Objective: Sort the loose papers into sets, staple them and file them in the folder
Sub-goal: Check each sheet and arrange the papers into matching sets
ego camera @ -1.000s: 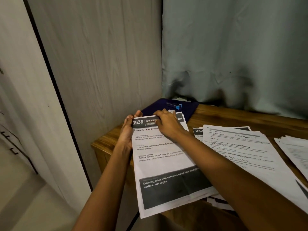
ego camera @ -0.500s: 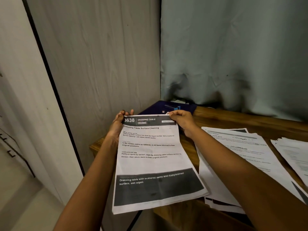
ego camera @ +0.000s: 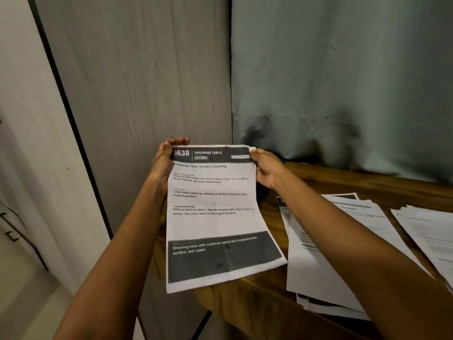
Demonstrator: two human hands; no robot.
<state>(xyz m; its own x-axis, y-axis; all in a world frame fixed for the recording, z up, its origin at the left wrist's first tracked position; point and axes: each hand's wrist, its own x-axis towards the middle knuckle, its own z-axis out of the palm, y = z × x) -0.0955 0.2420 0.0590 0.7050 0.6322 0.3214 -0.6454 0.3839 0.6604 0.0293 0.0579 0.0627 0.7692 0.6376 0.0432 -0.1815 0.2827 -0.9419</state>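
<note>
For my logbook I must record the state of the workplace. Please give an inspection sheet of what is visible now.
Surface: wooden table, partly covered by paper.
Job's things: sheet headed 3638 Dressing Table held up; middle paper pile and right paper pile lie on the table.
Clutter: nothing seen.
Grippers: left hand and right hand each pinch a top corner of the sheet.
Cables: nothing seen.
Surroundings: grey curtain behind the table, wood-grain panel at left.

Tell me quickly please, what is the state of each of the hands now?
Left hand: closed, pinching the top left corner of the 3638 papers.
Right hand: closed, pinching the top right corner of the same papers.
</note>
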